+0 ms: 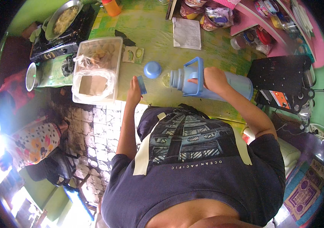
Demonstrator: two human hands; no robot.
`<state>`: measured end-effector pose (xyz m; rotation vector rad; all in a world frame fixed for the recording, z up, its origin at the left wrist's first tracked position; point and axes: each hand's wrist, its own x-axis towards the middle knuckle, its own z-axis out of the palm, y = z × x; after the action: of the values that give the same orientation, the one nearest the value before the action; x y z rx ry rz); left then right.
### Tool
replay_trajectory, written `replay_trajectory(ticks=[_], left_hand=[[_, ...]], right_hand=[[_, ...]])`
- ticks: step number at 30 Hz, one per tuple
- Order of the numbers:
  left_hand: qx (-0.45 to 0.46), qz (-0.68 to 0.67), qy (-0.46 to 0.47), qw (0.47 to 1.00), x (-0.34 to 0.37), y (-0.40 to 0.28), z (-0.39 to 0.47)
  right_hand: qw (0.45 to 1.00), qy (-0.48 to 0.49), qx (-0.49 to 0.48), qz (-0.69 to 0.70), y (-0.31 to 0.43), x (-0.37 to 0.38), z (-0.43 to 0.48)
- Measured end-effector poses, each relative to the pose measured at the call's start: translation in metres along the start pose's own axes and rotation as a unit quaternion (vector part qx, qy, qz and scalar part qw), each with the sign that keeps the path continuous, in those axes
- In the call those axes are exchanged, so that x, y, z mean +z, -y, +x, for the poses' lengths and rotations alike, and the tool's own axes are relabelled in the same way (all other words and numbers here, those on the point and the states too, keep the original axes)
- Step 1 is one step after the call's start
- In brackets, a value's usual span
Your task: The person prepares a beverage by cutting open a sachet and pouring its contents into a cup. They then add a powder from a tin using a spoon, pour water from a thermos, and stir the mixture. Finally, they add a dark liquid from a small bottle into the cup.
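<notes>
A light blue thermos flask (228,85) is tipped over the table, its bare threaded mouth pointing left. My right hand (213,79) is closed around the flask's handle side. Just under the mouth, partly hidden by it, is a small round vessel (166,79) that looks clear. My left hand (135,90) holds a blue screw stopper (142,85) on its side. A rounded blue cup lid (152,69) rests on the table between the stopper and the flask. Behind it lies a green and white sachet (133,54).
A plastic bin (117,57) with bagged items stands at left, beside a black stove (53,51) bearing a pan (78,11). Written paper (187,33) lies at the back. Pink shelves (264,17) with jars and a black perforated object (278,71) stand at right.
</notes>
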<state>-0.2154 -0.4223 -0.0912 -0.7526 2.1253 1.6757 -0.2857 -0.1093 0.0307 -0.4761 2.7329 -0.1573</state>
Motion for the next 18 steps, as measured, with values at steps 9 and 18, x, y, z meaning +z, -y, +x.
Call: replay_trajectory(ticks=[9,18], left_hand=[[0.004,0.015,-0.008,1.0,0.003,-0.004,-0.005],[0.017,0.009,-0.027,0.999,0.005,0.009,0.001]], right_hand=[[0.999,0.012,-0.01,-0.031,0.01,-0.013,-0.001],[0.999,0.034,0.006,-0.011,0.009,-0.013,0.001]])
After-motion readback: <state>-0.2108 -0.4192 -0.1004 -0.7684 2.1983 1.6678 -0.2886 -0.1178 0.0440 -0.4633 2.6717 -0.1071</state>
